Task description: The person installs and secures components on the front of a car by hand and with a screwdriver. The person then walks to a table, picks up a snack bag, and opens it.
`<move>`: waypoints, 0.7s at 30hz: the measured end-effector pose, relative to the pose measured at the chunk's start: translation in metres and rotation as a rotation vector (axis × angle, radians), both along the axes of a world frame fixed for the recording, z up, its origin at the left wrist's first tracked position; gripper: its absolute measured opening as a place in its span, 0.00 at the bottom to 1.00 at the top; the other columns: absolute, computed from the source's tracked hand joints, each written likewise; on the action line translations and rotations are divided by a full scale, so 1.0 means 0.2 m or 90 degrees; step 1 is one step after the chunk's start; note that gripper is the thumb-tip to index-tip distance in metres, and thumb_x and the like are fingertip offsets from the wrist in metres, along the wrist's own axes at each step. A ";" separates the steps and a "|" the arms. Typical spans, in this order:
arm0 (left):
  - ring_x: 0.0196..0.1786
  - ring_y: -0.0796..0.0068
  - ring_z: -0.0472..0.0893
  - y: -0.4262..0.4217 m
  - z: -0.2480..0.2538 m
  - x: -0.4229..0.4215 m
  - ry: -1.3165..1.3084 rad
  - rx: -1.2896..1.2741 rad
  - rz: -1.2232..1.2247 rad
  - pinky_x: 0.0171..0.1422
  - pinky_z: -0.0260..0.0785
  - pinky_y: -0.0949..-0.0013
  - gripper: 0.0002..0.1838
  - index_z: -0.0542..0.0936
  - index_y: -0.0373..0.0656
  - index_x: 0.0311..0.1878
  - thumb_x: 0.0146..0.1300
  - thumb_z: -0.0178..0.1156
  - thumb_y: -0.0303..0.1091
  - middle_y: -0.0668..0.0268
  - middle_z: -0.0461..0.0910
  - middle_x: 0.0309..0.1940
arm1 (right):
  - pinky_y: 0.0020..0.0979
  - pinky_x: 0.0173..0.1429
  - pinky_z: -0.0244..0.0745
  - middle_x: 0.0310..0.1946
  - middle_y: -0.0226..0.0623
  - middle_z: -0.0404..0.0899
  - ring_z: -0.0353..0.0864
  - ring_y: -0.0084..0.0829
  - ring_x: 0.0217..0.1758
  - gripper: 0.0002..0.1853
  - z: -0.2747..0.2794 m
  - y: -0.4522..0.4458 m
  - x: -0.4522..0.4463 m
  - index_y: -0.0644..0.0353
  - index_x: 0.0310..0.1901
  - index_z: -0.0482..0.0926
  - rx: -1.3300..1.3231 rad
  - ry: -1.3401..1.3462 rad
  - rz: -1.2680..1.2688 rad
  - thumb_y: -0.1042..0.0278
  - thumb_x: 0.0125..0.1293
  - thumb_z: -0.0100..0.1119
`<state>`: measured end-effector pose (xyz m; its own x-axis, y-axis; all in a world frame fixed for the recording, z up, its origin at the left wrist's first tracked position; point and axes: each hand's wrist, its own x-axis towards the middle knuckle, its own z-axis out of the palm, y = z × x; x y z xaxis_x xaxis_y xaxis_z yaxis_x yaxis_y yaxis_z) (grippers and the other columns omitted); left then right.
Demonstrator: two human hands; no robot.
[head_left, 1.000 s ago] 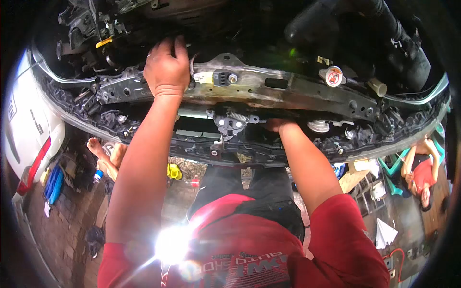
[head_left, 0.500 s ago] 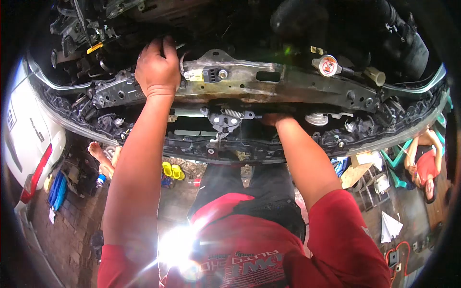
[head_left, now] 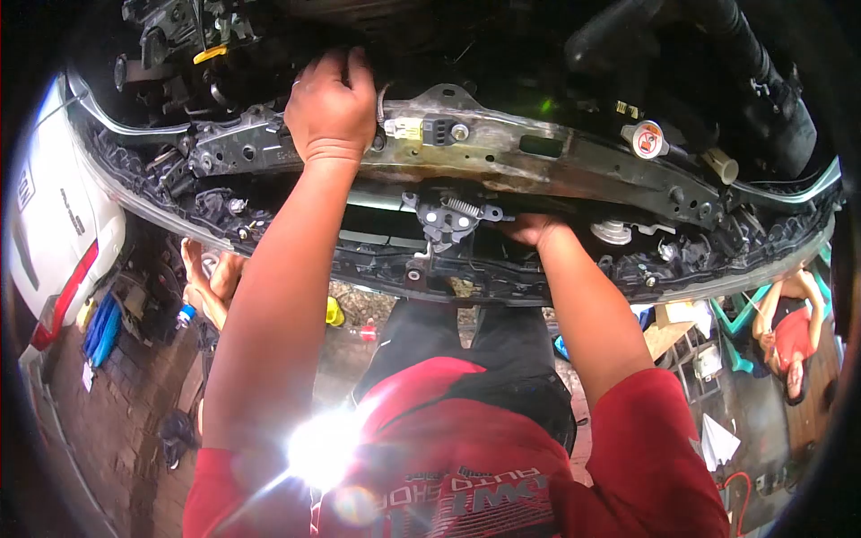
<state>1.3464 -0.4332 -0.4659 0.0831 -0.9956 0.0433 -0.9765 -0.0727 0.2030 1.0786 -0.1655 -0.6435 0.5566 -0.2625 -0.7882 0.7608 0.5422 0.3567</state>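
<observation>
Metal crossbar (head_left: 502, 154) is what we have before us, running across the upper middle of the frame at the front of an open engine bay. Our left hand (head_left: 334, 106) lies over its left part, upper left of centre, with the fingers bent down into the dark behind it; their tips are hidden, so we cannot tell whether that grip is spread or pinching something. Just right of this hand, a pale yellow connector (head_left: 405, 130) and a black sensor (head_left: 439, 133) sit on the bar. Our right hand (head_left: 538, 229) reaches in below the bar, right of centre, its fingers partly lost in shadow, and we cannot tell the state of that grip either. Just left of it, at the middle of the frame, we see the hood latch (head_left: 448, 218) with its coil spring; to its right is a silver disc (head_left: 612, 233). A round cap (head_left: 646, 140) with a red mark shows at the upper right, and a yellow loop handle (head_left: 210, 55) at the upper left. Along the left edge stands a white car (head_left: 67, 215), while another person (head_left: 793, 332) in red appears at the right edge.
</observation>
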 end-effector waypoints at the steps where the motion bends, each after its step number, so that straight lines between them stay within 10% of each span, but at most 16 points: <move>1: 0.50 0.47 0.87 0.00 0.00 -0.01 0.004 0.000 0.002 0.53 0.80 0.47 0.17 0.90 0.51 0.46 0.73 0.59 0.51 0.58 0.90 0.46 | 0.63 0.86 0.57 0.83 0.42 0.64 0.63 0.48 0.85 0.36 0.09 -0.06 0.01 0.42 0.83 0.64 -0.046 0.063 0.073 0.34 0.81 0.35; 6: 0.51 0.47 0.87 0.00 0.00 0.00 0.005 0.020 0.006 0.54 0.79 0.47 0.17 0.90 0.52 0.47 0.74 0.59 0.52 0.57 0.90 0.47 | 0.64 0.86 0.55 0.84 0.42 0.61 0.61 0.47 0.86 0.38 0.05 -0.04 0.02 0.45 0.82 0.66 0.091 -0.011 -0.105 0.32 0.80 0.35; 21: 0.53 0.47 0.87 0.00 0.00 0.00 0.007 0.022 -0.008 0.56 0.79 0.49 0.19 0.90 0.51 0.52 0.75 0.57 0.52 0.58 0.90 0.48 | 0.46 0.89 0.54 0.85 0.34 0.61 0.63 0.39 0.84 0.35 -0.12 0.05 -0.02 0.46 0.83 0.62 -0.386 0.561 0.469 0.40 0.82 0.32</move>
<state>1.3461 -0.4331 -0.4652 0.0711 -0.9974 0.0082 -0.9749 -0.0677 0.2120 1.0752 -0.1552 -0.6669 0.0799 -0.5599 -0.8247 0.0680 0.8285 -0.5559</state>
